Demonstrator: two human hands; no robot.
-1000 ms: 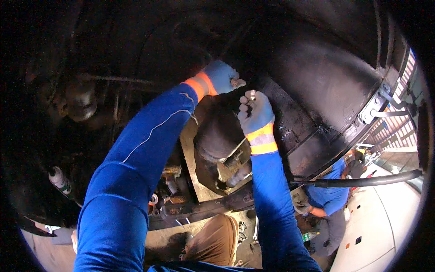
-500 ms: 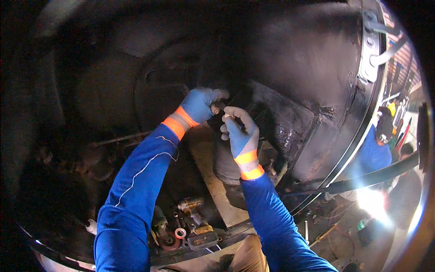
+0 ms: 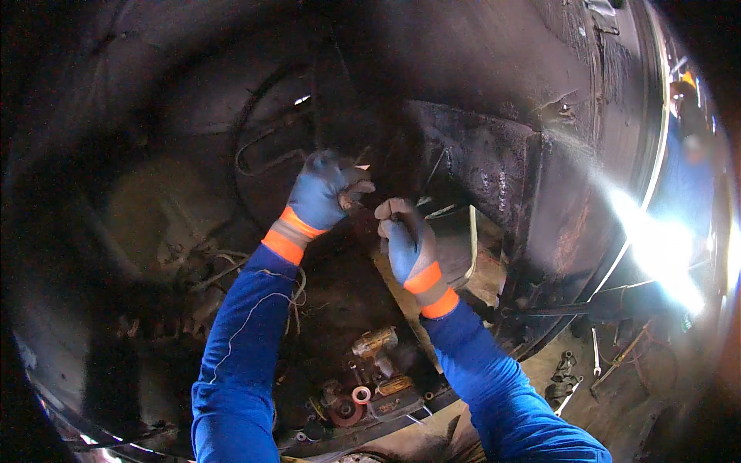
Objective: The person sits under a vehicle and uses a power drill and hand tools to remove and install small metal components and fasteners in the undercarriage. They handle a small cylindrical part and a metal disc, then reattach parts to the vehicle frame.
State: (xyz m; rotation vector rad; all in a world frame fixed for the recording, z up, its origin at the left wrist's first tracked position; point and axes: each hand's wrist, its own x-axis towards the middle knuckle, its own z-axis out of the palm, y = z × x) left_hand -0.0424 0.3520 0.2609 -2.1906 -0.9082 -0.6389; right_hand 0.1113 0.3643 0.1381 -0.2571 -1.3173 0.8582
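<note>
My left hand (image 3: 318,190), in a blue and grey glove with an orange cuff, is closed around a small, dark, cylindrical piece (image 3: 346,202) whose round end faces my other hand. A short gap to the right, my right hand (image 3: 409,238) has its thumb and fingers pressed together; anything between them is hidden. Both hands are raised inside a dark, curved metal cavity (image 3: 494,62). A loose pale thread (image 3: 235,338) lies along my left blue sleeve.
Below the hands, a ledge carries a yellow and black power drill (image 3: 376,343), a tape roll (image 3: 361,395) and a disc tool (image 3: 345,410). A wrench (image 3: 596,353) lies on the floor at right, near a glaring light (image 3: 664,258). A person in blue (image 3: 687,181) is beyond the panel edge.
The view has shifted, so the ledge tools sit farther right and the glare is higher. My hands are slightly farther apart; the dark canister behind my right hand is no longer visible.
</note>
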